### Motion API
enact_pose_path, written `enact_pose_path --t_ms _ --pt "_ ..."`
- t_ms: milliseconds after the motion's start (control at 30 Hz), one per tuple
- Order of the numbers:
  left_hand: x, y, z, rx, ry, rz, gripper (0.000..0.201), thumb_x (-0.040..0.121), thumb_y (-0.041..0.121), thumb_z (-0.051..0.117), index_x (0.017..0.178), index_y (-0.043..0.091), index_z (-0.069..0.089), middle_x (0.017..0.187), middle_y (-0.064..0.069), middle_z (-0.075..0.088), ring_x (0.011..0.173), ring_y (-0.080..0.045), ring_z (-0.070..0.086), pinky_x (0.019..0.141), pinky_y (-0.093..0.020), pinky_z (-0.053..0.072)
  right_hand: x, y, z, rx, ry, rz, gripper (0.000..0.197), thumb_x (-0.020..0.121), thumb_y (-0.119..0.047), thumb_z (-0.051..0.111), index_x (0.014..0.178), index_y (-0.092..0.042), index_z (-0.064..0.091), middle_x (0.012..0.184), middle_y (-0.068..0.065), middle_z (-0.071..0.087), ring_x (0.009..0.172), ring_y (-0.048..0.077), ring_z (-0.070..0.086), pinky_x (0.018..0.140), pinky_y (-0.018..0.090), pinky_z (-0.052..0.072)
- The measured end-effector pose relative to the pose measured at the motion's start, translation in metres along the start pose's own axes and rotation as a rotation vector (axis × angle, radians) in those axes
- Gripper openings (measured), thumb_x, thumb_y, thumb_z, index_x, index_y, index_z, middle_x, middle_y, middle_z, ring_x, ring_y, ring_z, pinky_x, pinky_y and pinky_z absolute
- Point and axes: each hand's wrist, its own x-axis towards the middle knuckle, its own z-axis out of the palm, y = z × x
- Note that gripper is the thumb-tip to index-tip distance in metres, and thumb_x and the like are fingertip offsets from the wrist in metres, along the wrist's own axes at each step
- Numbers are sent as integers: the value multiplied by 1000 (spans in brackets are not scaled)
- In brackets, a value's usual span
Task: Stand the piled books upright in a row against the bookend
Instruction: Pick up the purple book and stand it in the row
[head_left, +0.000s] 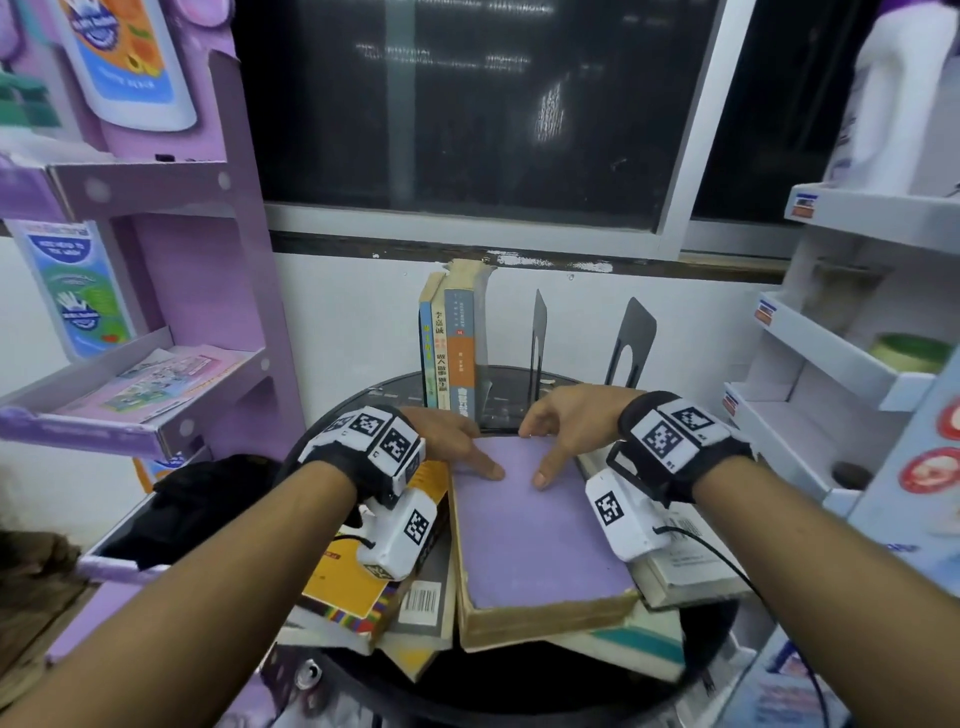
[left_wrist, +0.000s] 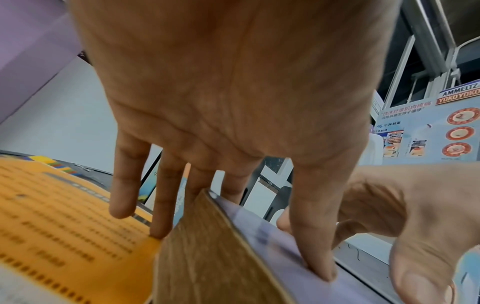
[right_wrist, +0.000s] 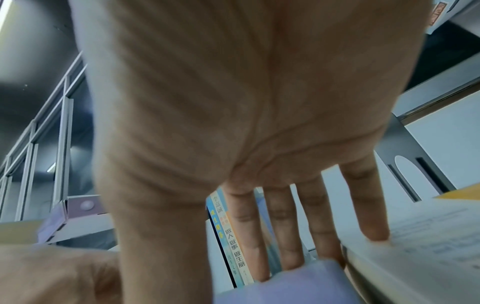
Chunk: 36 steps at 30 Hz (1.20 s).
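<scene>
Fingers of both hands reach over the far edge of the purple book (head_left: 524, 525); thumbs lie flat on its cover. Left hand (head_left: 447, 434): thumb stretched along the purple cover, the other fingers (left_wrist: 166, 197) dropping past the book's far corner, nearly straight in the left wrist view, one tip touching the orange book (head_left: 363, 566) beside it. Right hand (head_left: 563, 423): thumb on the cover, fingers (right_wrist: 283, 228) extended down behind the far edge, little finger resting on the white open-paged book (head_left: 685, 566) to the right. Whether the fingertips hook under the purple book, cannot tell.

Largest first. Purple display rack (head_left: 171, 291) stands left, leaflets on its shelves. White display shelf (head_left: 831, 364) stands right. Dark window (head_left: 467, 104) runs across the back wall. Round black table (head_left: 519, 691) sits in the middle, carrying everything.

Pile: purple book on top, lying flat, thick, yellowed page edges toward the viewer. Under and beside it, the orange book at left, a grey book with barcode (head_left: 423, 603), a teal-and-white book (head_left: 639, 644) at the bottom front, the white book at right. All lying flat, overlapping.

Standing books (head_left: 449, 348): three upright at the table's far side, spines facing the viewer, touching one another, left of the bookends. Two black metal bookends: thin one (head_left: 537, 338) near the upright books, a gap between; wider one (head_left: 631, 340) further right.

Black wrist straps with tagged white camera units on both forearms.
</scene>
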Motion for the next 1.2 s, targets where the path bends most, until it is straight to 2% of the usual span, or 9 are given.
enact_pose_path --t_ms 167,333,467,533,667,833,967,1100,1200 --pt "1 1 4 -15 18 36 64 82 49 67 132 14 50 135 -2 52 122 -20 49 103 -30 36 3 1 7 -15 28 -1 77 66 -36 86 134 -20 52 132 -2 57 119 16 54 99 27 44" --pt "3 0 3 -41 25 41 61 82 45 68 131 14 49 131 -3 53 119 -21 51 105 -36 41 6 2 8 -26 46 0 77 63 -39 87 131 -20 55 128 -2 59 114 18 57 99 31 46" --pt "3 -7 2 -125 14 45 60 78 44 74 125 15 51 127 -3 55 116 -21 53 103 -39 44 9 2 9 -17 61 -16 77 62 -40 87 129 -17 57 125 -4 60 111 16 57 96 27 45" --pt "2 -11 3 -210 -4 45 68 68 45 79 124 16 53 127 -4 57 116 -22 55 103 -42 45 10 2 10 -2 66 -29 72 60 -40 88 124 -19 61 120 -5 62 106 15 58 94 27 47" --pt "1 -19 5 -414 -11 52 54 74 24 80 120 15 54 122 -8 59 113 -27 58 97 -46 50 10 -1 10 16 72 -42 68 59 -40 89 118 -23 59 113 -7 61 103 14 57 90 28 48" --pt "-7 -20 6 -568 -5 138 50 68 18 79 113 9 60 117 -15 65 108 -32 62 97 -47 49 7 2 7 108 49 -50 65 59 -36 90 112 -24 54 98 -13 58 93 11 58 86 30 49" --pt "-14 -13 1 -607 6 180 45 60 17 78 100 12 59 106 -17 64 100 -34 64 93 -52 50 2 3 3 153 37 -53 68 57 -35 91 110 -25 49 100 -4 62 91 18 63 87 40 53" --pt "-21 -9 -8 -646 26 240 38 63 12 78 97 12 61 100 -14 66 91 -30 65 88 -45 52 -5 0 -4 211 54 -84 69 56 -31 92 106 -26 45 105 0 60 92 22 63 85 47 54" --pt "-26 -5 -17 -653 78 282 42 57 14 77 97 12 63 100 -16 67 90 -31 66 87 -46 52 -11 -2 -11 258 70 -89 69 57 -28 92 108 -25 45 104 -1 59 82 17 61 72 37 57"
